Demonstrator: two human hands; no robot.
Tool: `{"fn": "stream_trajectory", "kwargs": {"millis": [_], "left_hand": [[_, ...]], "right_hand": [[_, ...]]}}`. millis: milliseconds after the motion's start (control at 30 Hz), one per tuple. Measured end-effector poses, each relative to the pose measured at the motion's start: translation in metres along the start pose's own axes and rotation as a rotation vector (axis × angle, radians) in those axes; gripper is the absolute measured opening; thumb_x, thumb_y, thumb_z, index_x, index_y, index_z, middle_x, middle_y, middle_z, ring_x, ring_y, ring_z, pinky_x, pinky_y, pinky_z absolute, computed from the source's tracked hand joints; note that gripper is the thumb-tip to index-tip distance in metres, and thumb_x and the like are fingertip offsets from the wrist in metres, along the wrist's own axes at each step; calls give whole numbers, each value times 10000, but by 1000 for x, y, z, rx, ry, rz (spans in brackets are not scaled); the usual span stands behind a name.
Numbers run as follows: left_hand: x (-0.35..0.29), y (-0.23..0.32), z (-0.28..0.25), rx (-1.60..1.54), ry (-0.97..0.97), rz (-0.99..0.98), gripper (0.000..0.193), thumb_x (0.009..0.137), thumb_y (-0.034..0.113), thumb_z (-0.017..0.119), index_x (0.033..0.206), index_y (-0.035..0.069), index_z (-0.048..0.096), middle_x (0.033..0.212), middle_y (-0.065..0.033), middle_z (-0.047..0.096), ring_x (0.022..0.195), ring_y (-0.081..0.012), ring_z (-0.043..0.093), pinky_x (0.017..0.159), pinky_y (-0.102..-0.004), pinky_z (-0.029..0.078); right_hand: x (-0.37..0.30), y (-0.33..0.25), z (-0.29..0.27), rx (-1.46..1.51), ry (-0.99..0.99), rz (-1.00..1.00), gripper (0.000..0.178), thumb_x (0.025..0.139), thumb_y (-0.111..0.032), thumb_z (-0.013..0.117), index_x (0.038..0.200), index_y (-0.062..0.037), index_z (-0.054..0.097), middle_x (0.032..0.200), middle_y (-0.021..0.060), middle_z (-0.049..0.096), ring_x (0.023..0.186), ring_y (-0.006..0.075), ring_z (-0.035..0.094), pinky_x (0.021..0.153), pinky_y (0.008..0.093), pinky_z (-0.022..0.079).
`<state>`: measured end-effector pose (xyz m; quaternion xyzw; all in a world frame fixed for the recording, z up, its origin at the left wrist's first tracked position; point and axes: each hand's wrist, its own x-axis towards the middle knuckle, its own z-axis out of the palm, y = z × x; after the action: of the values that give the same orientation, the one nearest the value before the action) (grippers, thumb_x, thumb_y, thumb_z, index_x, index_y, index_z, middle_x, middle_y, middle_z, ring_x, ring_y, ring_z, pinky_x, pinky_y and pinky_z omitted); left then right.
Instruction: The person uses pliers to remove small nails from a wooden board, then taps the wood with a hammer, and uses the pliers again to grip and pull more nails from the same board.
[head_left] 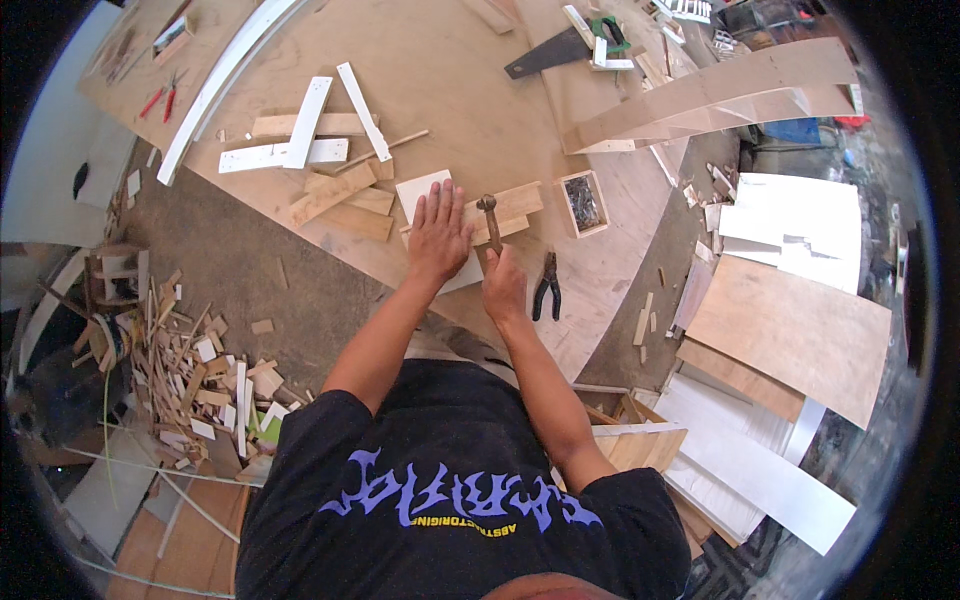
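My left hand [438,235] lies flat with fingers stretched out, pressing on a white board [422,190] and reaching the wood strips beside it. My right hand [505,283] is closed around the handle of a hammer [490,215]; its metal head is up at the far end, over the light wood strips [518,205]. Just right of these strips stands a small wooden box [584,204] full of dark nails or screws. Pliers with black handles [547,287] lie on the table to the right of my right hand.
White and bare wood strips [300,130] lie at the left on the table [440,60]. Farther back are a handsaw [550,54], red-handled pliers [168,100] and a curved wooden frame [710,95]. Offcuts [215,390] pile on the floor at left; panels [790,330] stack at right.
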<state>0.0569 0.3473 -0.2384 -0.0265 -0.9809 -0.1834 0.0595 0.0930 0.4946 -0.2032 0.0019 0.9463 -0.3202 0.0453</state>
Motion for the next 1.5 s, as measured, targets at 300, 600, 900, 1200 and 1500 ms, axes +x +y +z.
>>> {"fn": "stream_trajectory", "kwargs": {"millis": [300, 600, 900, 1200, 1500], "left_hand": [[1, 0, 1, 2, -28, -1, 651, 1020, 400, 453, 1557, 50, 337, 1652, -155, 260, 1541, -317, 204, 1256, -479, 125], [4, 0, 1, -30, -14, 8, 654, 1012, 397, 446, 1551, 39, 345, 1642, -172, 272, 1542, -326, 193, 1257, -478, 120], [2, -1, 1, -16, -25, 16, 674, 1008, 388, 483, 1561, 41, 314, 1648, -169, 261, 1539, -323, 207, 1255, -480, 131], [4, -2, -2, 2, -15, 22, 700, 1004, 432, 487, 1562, 44, 319, 1649, -166, 261, 1542, -314, 204, 1253, -475, 144], [4, -1, -5, -7, 19, 30, 756, 983, 486, 509, 1557, 30, 324, 1643, -183, 269, 1537, -321, 219, 1249, -480, 157]], "right_hand": [[-9, -1, 2, -37, 37, -20, 293, 1042, -265, 505, 1135, 12, 492, 873, 308, 634, 834, 522, 625, 684, 604, 464], [-9, 11, -2, 37, 37, -71, 293, 1042, -267, 499, 1132, 11, 489, 896, 321, 628, 818, 531, 624, 661, 610, 464], [-9, 12, 0, 142, 78, -126, 263, 1034, -248, 520, 1083, 10, 510, 884, 309, 624, 874, 512, 620, 723, 589, 462], [1, 8, 7, 44, 20, -55, 292, 1047, -269, 495, 1039, 22, 507, 893, 325, 624, 868, 527, 613, 731, 596, 461], [10, 7, 6, -73, -109, 66, 323, 1042, -278, 494, 1028, 42, 533, 944, 339, 634, 881, 540, 603, 734, 597, 456]]}}
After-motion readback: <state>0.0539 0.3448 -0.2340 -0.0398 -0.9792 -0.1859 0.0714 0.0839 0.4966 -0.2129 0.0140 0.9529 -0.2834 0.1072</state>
